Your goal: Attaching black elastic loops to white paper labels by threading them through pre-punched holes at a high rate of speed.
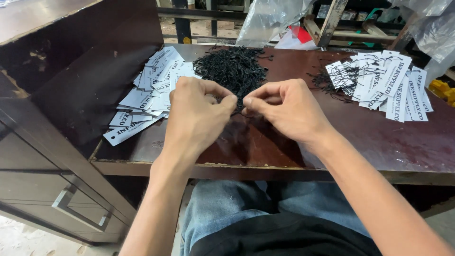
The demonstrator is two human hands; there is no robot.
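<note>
— Both hands meet over the dark wooden table point(388, 147)?
— Yes. The left hand point(196, 116) curls inward, knuckles up, thumb and forefinger pressed together at the tips. The right hand point(284, 109) mirrors it, its fingertips pinched and almost touching the left's.
— Pinching what?
— Something thin and dark, likely a black string; it is too small to tell for sure.
— Where do the strings lie?
— The pile of black strings point(232, 68) sits just behind the hands. Plain white paper tags point(147, 102) fan out beside the left hand; strung tags point(388, 83) lie further right, well apart.
</note>
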